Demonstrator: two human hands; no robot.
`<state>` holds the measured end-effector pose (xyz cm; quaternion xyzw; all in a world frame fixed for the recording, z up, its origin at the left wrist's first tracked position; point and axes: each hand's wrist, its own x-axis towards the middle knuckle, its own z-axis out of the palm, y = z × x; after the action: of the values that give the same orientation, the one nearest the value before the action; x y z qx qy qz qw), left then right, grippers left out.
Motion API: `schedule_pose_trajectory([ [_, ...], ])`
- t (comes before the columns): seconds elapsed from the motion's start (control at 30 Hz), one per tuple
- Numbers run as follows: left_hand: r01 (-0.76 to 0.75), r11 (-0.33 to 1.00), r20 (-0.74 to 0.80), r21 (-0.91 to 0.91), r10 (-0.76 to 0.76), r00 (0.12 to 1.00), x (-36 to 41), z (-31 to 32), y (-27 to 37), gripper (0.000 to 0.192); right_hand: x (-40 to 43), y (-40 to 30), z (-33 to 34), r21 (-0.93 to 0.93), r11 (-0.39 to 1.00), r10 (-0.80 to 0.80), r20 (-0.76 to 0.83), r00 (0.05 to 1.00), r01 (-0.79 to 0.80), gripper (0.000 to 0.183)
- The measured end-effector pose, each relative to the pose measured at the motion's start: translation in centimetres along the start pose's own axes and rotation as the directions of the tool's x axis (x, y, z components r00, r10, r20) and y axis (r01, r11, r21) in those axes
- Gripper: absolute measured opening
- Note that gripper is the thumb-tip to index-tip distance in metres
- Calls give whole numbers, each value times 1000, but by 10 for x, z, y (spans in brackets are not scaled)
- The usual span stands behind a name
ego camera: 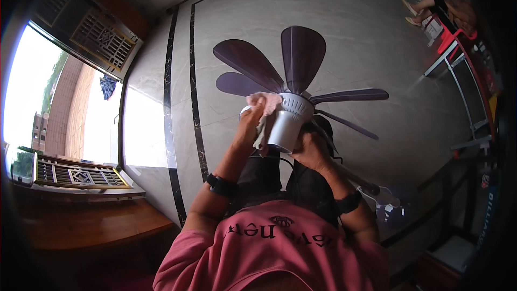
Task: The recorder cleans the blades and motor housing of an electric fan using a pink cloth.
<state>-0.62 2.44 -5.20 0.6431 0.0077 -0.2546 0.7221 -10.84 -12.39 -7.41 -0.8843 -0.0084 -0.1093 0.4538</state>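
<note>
A small fan (284,127) with a white cylindrical housing and several dark purple blades is held up over my lap. My left hand (251,120) grips a pink and pale cloth (264,109), pressed against the left side of the vented motor housing (293,105). Low on the housing's right side, my right hand (312,148) steadies the fan; its fingertips are partly hidden. The blades fan out away from me, two of them pointing to the far side and two to the right. A dark cord (287,162) hangs near my knees.
Grey tiled floor (242,12) with dark stripes lies ahead. On the left are an open doorway, latticed door panels (103,40) and a wooden surface (93,222). A metal-framed table (464,76) stands right, near a seated person's legs (422,10). A pole (359,178) slants beside my right forearm.
</note>
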Motion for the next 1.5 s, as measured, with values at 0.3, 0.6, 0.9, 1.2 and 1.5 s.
schedule_pose_trajectory([
  [0.3,-511,858,-96,-52,505,858,-29,15,17,18,1,14,3,-67,998,6,61,998,-2,31],
  [0.6,-633,-233,628,738,581,518,-12,77,23,30,-4,8,13,-323,931,-177,9,984,170,19],
  [0.9,-534,-177,527,827,574,626,-10,86,35,14,-2,1,16,-235,972,30,166,986,10,27],
  [1.2,-615,-67,525,786,597,606,-18,72,49,14,-2,15,21,-234,970,-57,51,997,68,33],
  [1.5,-693,703,4,158,701,713,-28,25,57,8,0,21,13,-86,995,-46,74,996,52,32],
])
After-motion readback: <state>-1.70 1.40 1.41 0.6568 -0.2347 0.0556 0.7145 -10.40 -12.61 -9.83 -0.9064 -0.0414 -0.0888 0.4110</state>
